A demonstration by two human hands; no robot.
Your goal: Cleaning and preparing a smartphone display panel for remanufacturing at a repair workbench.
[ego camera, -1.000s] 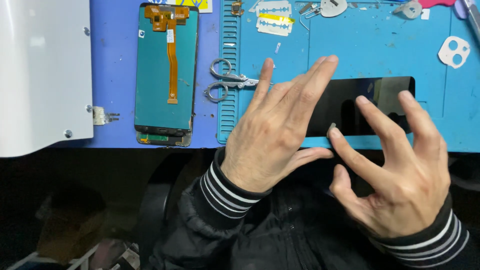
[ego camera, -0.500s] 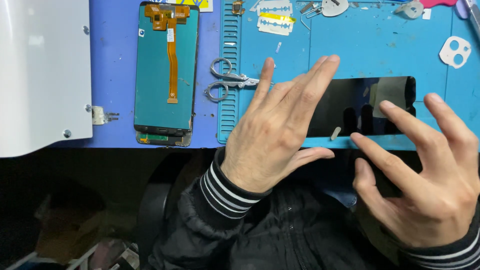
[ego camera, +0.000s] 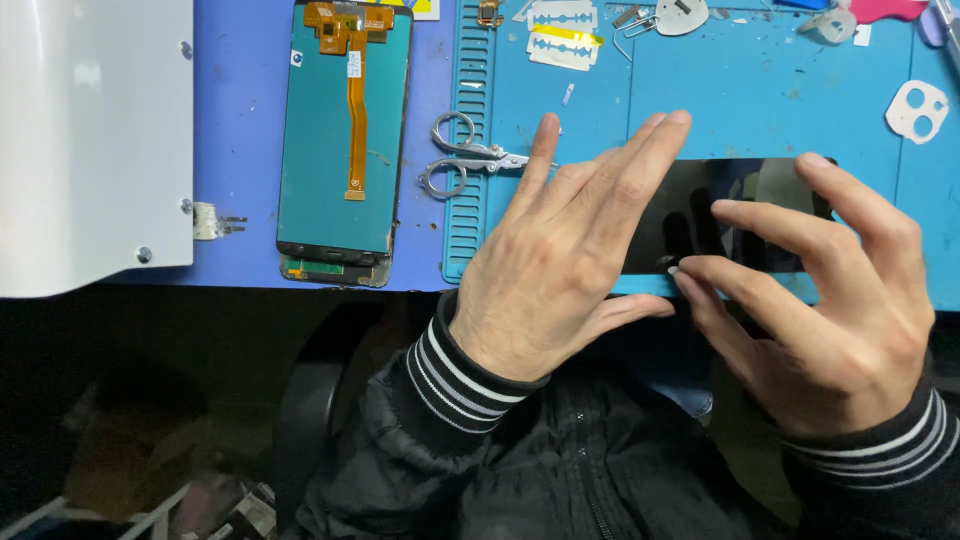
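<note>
A black glass phone panel (ego camera: pixel 735 185) lies lengthwise on the blue work mat (ego camera: pixel 800 90) near its front edge. My left hand (ego camera: pixel 560 260) rests flat on the panel's left end, fingers spread and pointing away from me. My right hand (ego camera: pixel 830 320) hovers over the right part with fingers apart. Its thumb tip touches the panel's near edge and its index fingertip rests on the glass. Neither hand grips anything.
A teal display panel with an orange flex cable (ego camera: pixel 345 140) lies to the left, small scissors (ego camera: pixel 465 160) beside it on a ridged tray strip (ego camera: pixel 470 220). Razor blades (ego camera: pixel 565 35) and a white camera bezel (ego camera: pixel 918 110) sit farther back. A white box (ego camera: pixel 90 140) fills the left.
My right hand drew off to the right, then came back left so its thumb and index meet the panel's near edge. My left hand has stayed flat on the panel.
</note>
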